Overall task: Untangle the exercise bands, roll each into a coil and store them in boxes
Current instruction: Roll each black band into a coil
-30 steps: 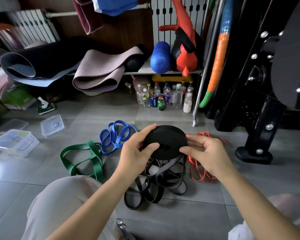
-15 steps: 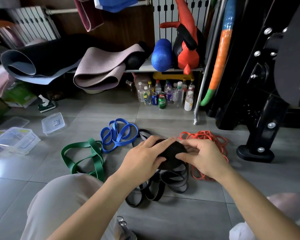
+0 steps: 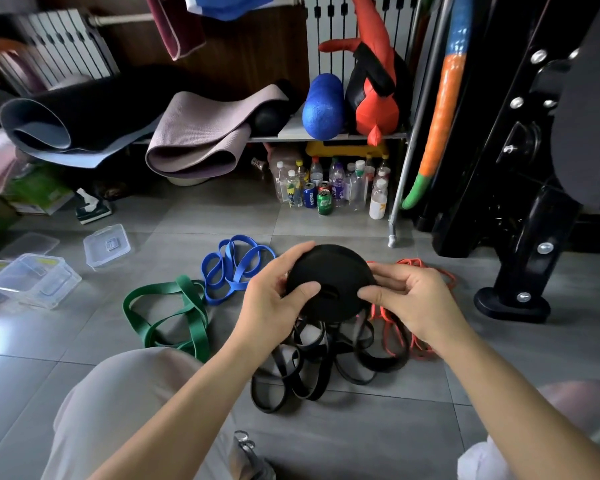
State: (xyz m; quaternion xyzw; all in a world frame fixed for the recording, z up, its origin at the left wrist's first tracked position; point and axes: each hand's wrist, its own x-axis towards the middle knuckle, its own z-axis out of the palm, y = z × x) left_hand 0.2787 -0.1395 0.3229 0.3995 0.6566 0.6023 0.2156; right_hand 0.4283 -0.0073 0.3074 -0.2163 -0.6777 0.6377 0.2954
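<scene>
both hands, left hand [image 3: 274, 299] and right hand [image 3: 409, 299], grip a black coil [image 3: 333, 271] (loose bands [image 3: 312, 368] beneath).

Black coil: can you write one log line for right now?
black coil: held up | left hand: grips it | right hand: holds it | clear box: on floor

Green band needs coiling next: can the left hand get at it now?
Probably, once freed: the left hand grips the black coil, but the green band lies uncovered on the floor beside it.
</scene>
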